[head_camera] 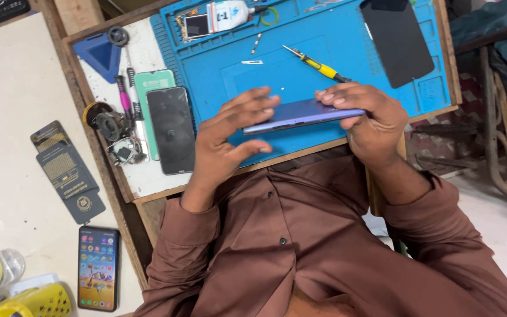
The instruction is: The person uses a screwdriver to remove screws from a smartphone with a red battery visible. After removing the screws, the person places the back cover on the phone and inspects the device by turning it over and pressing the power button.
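Observation:
A slim purple-blue phone (pixel 300 115) is held edge-on above the blue work mat (pixel 230 70), gripped at both ends. My left hand (pixel 230 135) pinches its left end with fingers on top and thumb underneath. My right hand (pixel 368 120) clasps its right end. A yellow-handled screwdriver (pixel 318 64) lies on the mat just beyond my right fingers. A black phone or screen panel (pixel 171 129) lies flat to the left of my left hand.
A dark flat panel (pixel 397 38) rests at the mat's far right. A white glue bottle (pixel 227 14) and small parts sit at its far edge. Pink tools (pixel 124 100) and a green card lie left. Another phone with a lit screen (pixel 97 267) lies on the white surface.

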Demonstrator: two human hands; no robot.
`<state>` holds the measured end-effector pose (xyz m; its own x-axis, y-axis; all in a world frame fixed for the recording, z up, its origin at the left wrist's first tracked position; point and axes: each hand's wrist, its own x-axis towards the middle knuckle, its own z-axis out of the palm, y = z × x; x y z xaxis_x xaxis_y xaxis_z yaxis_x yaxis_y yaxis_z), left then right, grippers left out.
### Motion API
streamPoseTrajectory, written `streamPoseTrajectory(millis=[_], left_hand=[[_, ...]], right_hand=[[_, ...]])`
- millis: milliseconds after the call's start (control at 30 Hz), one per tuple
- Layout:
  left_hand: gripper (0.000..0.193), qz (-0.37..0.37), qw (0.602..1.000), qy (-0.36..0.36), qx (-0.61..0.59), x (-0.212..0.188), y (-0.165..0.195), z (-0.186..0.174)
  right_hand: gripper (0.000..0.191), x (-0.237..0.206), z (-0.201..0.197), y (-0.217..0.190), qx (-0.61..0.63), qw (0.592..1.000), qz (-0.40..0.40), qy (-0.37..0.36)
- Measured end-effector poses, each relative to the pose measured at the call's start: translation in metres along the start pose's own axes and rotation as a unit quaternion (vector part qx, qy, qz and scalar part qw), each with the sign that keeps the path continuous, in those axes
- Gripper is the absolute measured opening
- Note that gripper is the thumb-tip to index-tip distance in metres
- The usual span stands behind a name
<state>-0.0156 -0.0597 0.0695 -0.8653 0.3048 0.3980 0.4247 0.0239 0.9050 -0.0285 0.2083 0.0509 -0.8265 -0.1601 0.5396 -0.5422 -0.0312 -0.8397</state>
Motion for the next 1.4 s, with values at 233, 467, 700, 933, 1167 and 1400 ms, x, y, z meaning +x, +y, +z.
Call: streamPoseTrajectory(millis=[233, 467, 700, 933, 1167, 1400], left_hand=[[0.026, 0.011, 0.998, 0.043, -0.046, -0.006, -0.003, 0.007], [0.017, 0.017, 0.996, 0.063, -0.059, -0.008, -0.002, 0.007], [0.015, 0.0, 0.997, 0.04, -0.06, -0.008, -0.003, 0.012], [0.023, -0.01, 0.999, 0.024, -0.046, -0.006, -0.003, 0.01], [0.016, -0.032, 0.994, 0.063, -0.079, -0.014, -0.015, 0.013], [0.015, -0.06, 0.976, 0.122, -0.17, -0.022, -0.029, 0.003]], right_hand=[[0.035, -0.008, 0.001, 0.002, 0.044, 0.998, 0.034, -0.018], [0.041, -0.002, 0.001, -0.002, 0.037, 0.997, 0.036, -0.056], [0.023, 0.0, 0.002, -0.009, -0.031, 0.992, 0.009, -0.123], [0.013, -0.005, 0.005, -0.011, -0.043, 0.994, 0.043, -0.088], [0.03, -0.002, 0.007, -0.01, 0.036, 0.992, 0.077, -0.09], [0.034, -0.001, 0.003, -0.008, -0.016, 0.992, 0.109, -0.063]])
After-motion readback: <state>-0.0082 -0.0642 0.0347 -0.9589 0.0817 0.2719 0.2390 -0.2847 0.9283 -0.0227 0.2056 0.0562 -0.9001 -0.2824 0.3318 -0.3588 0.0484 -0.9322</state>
